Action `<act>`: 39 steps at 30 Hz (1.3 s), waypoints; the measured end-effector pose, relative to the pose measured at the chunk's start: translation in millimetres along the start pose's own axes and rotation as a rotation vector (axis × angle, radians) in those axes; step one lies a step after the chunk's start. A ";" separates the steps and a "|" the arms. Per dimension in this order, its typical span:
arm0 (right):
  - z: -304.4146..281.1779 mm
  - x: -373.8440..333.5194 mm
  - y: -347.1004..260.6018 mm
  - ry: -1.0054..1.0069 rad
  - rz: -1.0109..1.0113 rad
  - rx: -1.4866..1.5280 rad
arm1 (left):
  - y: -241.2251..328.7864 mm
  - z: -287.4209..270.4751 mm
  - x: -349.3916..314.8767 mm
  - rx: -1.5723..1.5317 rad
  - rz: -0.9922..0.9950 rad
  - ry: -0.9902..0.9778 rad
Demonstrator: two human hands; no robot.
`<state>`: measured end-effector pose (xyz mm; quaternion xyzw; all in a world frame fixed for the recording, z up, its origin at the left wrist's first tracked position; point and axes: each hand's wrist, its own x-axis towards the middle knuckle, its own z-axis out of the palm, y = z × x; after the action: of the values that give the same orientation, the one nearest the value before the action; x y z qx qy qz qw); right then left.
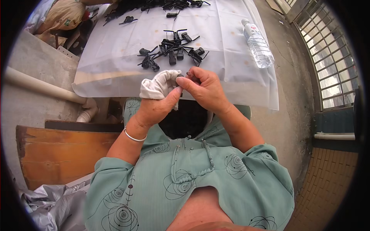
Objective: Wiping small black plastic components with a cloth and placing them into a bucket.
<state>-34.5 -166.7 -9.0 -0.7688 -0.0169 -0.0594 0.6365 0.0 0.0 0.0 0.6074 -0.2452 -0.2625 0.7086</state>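
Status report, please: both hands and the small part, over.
Left hand grips white cloth. Right hand pinches small black plastic part against it. Pile of black plastic parts and clear plastic water bottle lie apart; nothing obstructing.

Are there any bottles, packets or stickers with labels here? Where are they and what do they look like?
Only one:
Plastic water bottle: lying on its side at the right edge of the white sheet, clear and ribbed, white cap pointing away.
Its label: a pale band near the cap end with small red and blue marks.
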 end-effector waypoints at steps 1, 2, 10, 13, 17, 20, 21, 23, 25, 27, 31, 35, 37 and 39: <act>0.5 1.1 1.5 -0.030 -0.071 0.023 | 1.3 -0.4 0.6 0.081 0.019 0.076; 2.3 2.6 2.8 -0.059 -0.142 0.045 | 2.0 -1.9 1.3 0.162 0.037 0.152; 6.0 -0.8 12.9 -0.098 -0.229 -0.170 | -20.0 8.9 7.1 0.477 0.276 0.308; 14.9 1.6 27.2 -0.070 -0.078 0.014 | -20.8 8.7 10.0 0.753 0.427 0.317; 30.3 2.5 50.5 -0.044 0.034 0.357 | -24.5 7.4 9.2 1.042 0.480 0.296; 15.8 -0.4 18.7 -0.172 0.128 0.355 | -33.5 3.7 7.4 0.541 0.295 0.290; 9.1 0.2 20.9 -0.171 0.127 0.355 | -31.6 2.9 9.7 0.541 0.296 0.289; -3.4 4.0 26.7 -0.063 -0.134 -0.007 | -25.5 -1.8 16.4 0.315 0.287 0.206; -7.7 2.2 32.3 -0.038 -0.136 -0.108 | -20.9 -5.6 16.5 0.263 0.251 0.183; -12.2 0.7 41.4 -0.160 -0.261 -0.258 | -11.3 -6.0 11.9 0.026 -0.016 0.159; -16.2 1.0 32.6 -0.029 -0.424 -0.220 | -9.0 0.7 13.5 0.019 -0.041 0.186; -12.9 2.0 20.1 -0.112 -0.168 -0.008 | -3.4 6.9 9.6 0.143 -0.051 0.116; -8.9 1.8 19.9 -0.148 -0.051 0.070 | 1.7 7.9 7.8 0.302 0.010 0.039; -4.4 3.9 21.8 -0.112 -0.041 0.188 | -2.2 6.8 9.0 0.241 0.008 0.043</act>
<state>-28.7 -175.4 -29.1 -0.7074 -0.0738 -0.0275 0.7024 1.9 -11.3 -1.0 0.6926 -0.2619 -0.2152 0.6367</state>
